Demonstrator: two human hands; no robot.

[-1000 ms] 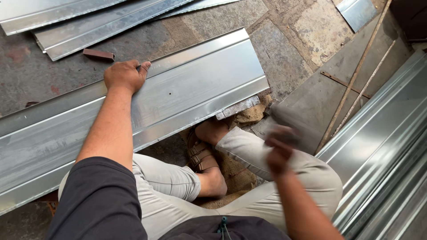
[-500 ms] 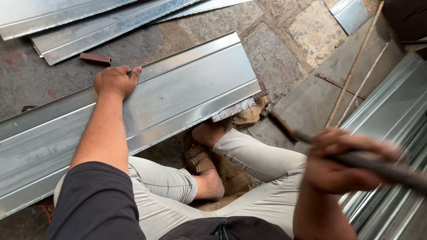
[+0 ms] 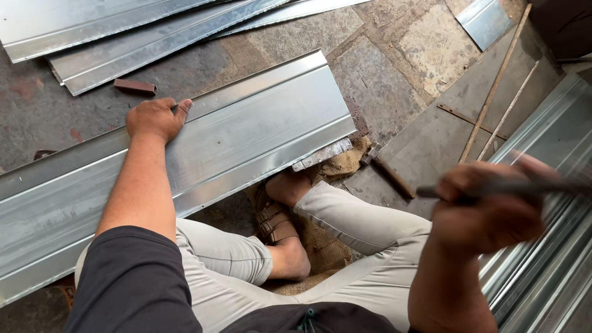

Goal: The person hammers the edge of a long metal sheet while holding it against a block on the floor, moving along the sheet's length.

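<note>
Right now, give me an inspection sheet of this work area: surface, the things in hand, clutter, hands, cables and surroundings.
Surface: rough stone floor, stained; the person sits on it with burlap sacking under the feet.
Things in hand: long folded metal sheet lying across the lap; thin dark rod, blurred.
Clutter: small rusty metal piece beside the sheet's far edge; a hammer on the floor by the sacking; two long thin sticks.
Hands: left hand pressed on the sheet's far edge; right hand gripping the rod, raised.
Cables: nothing seen.
Surroundings: more metal sheets stacked at the top; ribbed metal sheets at right.
</note>
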